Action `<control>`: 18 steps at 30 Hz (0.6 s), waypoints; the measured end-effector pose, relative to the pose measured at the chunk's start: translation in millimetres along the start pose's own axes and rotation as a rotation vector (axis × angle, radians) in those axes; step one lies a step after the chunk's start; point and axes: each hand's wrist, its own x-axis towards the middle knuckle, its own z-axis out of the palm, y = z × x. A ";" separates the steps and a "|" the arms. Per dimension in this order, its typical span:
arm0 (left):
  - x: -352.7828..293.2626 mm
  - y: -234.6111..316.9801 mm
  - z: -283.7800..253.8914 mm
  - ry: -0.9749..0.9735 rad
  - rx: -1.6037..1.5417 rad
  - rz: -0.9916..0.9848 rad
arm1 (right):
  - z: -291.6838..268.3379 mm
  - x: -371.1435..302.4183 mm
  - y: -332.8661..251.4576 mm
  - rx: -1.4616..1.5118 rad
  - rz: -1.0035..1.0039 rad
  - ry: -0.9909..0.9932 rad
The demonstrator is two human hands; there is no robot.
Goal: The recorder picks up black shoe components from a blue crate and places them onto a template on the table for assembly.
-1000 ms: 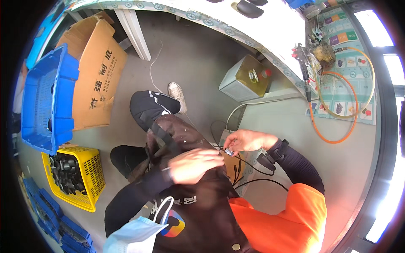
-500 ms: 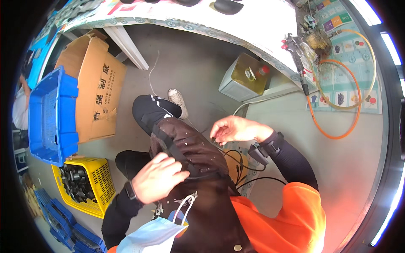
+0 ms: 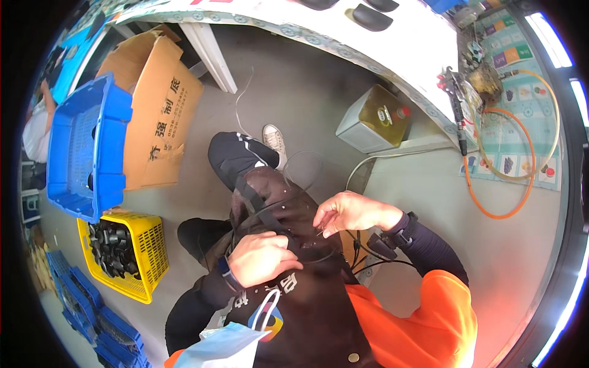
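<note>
Over my lap, my left hand is closed, palm down, fingers curled in above the dark brown apron. Whatever it grips is hidden beneath it. A thin dark cord loops past this hand and across the apron. To the right, my right hand is closed in a pinch with thumb and fingertips together. Something small and thin seems to be at its tips, too fine to name. A black strap crosses the apron between my knees. The hands are apart.
A white-topped table with dark curved pieces stands ahead, a metal can beneath it. At left are a cardboard box, a blue crate and a yellow basket of black parts. An orange hose hangs at right.
My left hand has moved right, and my right hand slightly right and down. A thin cord loop now shows over the apron. The whole view has shifted a little.
</note>
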 end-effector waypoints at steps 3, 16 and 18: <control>2.4 -5.1 5.5 -0.027 0.030 -0.144 | 7.8 11.3 -12.7 -0.003 0.051 -0.091; 10.2 -31.6 26.4 -0.320 -0.271 -0.376 | 23.2 53.7 -32.9 -0.135 0.140 -0.256; 9.4 -29.5 30.4 -0.359 -0.099 -0.417 | 21.8 56.0 -35.7 -0.136 0.105 -0.278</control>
